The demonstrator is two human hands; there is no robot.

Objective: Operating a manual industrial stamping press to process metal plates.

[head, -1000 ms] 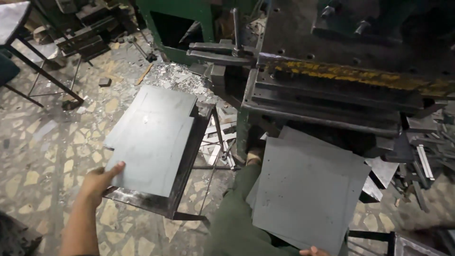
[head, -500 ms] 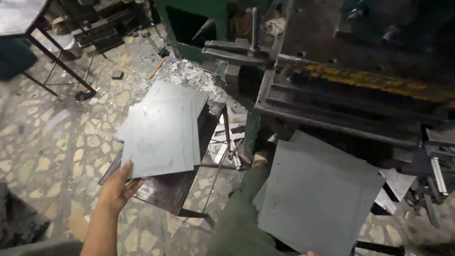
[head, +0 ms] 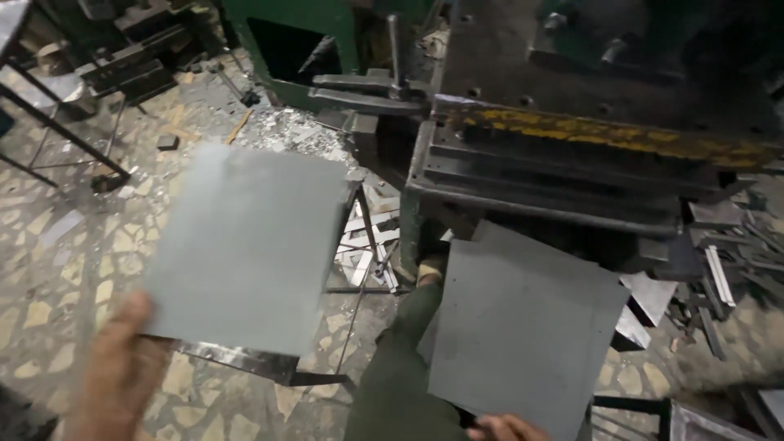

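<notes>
Head view: left hand (head: 114,367), at 7 o'clock, pinches the left sheet (head: 249,245) by its near corner. Right hand (head: 506,427), at 6 o'clock, grips the right sheet (head: 523,327) below the press (head: 572,163). Risk: a one-corner grip may let the sheet tilt and slip; edges may cut.

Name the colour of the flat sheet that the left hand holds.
Plain dull grey, unpatterned: the metal sheet in the left hand, head view.

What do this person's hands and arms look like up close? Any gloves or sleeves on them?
Both hands are bare, with no gloves. The left hand and what shows of its forearm carry no sleeve, watch or band, though the view is blurred. Of the right hand only the knuckles show at the bottom edge, so any sleeve there cannot be told.
</notes>
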